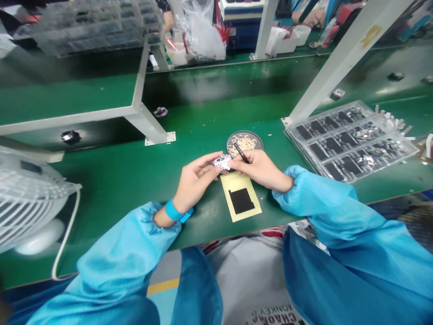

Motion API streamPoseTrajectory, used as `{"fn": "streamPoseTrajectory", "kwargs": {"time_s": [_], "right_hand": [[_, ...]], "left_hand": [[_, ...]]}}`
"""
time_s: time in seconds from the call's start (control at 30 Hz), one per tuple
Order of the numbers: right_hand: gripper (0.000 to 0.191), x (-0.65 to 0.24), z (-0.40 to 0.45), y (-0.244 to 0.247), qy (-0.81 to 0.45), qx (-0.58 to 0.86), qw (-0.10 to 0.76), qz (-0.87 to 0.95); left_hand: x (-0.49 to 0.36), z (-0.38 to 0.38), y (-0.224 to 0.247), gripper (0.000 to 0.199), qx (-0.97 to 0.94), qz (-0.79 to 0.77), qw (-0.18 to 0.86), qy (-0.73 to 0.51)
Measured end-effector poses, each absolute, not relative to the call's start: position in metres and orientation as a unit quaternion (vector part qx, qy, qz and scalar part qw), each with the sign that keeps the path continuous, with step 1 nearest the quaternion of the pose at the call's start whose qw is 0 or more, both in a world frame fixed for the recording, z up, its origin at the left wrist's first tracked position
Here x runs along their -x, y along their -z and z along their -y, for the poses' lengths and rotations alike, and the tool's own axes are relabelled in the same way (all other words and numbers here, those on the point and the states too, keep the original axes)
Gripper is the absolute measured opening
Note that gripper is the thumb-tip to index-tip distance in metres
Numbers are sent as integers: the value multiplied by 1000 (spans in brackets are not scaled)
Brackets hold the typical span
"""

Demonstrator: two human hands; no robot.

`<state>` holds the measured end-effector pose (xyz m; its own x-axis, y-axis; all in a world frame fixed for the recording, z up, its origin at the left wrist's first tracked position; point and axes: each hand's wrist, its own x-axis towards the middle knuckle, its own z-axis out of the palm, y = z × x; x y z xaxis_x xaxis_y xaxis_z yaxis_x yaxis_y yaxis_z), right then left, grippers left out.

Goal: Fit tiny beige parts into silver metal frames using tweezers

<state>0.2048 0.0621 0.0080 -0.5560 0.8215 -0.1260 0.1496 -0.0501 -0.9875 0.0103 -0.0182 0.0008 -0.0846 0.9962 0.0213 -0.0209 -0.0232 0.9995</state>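
Near the table's front edge, my left hand [192, 179] pinches a small rounded white and silver electronic part [222, 161] between thumb and fingers. My right hand [265, 168] is closed around a slim black tool [241, 152], probably tweezers. Its upper end points up and left, while its lower end is hidden. The right fingertips touch the right side of the electronic part. Just below the hands lies a pale yellow sheet [237, 181] with a black cut-out piece [241, 201] on it. Behind them sits a round grey dish [260, 142] holding many small beige bits.
Clear compartment trays [297, 143] with black pieces and small parts lie to the right. A white fan [30, 198] stands at left, its cord [69, 234] on the green table [196, 126]. Shelf legs [154, 126] rise behind. Small parts [160, 112] sit on the strip beyond.
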Motion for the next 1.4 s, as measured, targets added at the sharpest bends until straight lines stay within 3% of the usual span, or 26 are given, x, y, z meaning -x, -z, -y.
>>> {"fn": "streamPoseTrajectory", "kwargs": {"time_s": [0.2, 0.5, 0.8, 1.4], "right_hand": [[39, -204, -60, -12, -620, 388, 274, 625], [41, -203, -59, -4, -636, 382, 276, 611], [45, -197, -60, 5, -639, 316, 362, 601], [47, -193, -55, 7, -626, 299, 380, 611]], "left_hand": [[-15, 20, 3, 57, -492, -517, 469, -521], [-13, 22, 6, 43, -595, -552, 299, -502], [-16, 21, 2, 59, -451, -515, 487, -543], [-22, 23, -2, 51, -439, -497, 486, -569]]}}
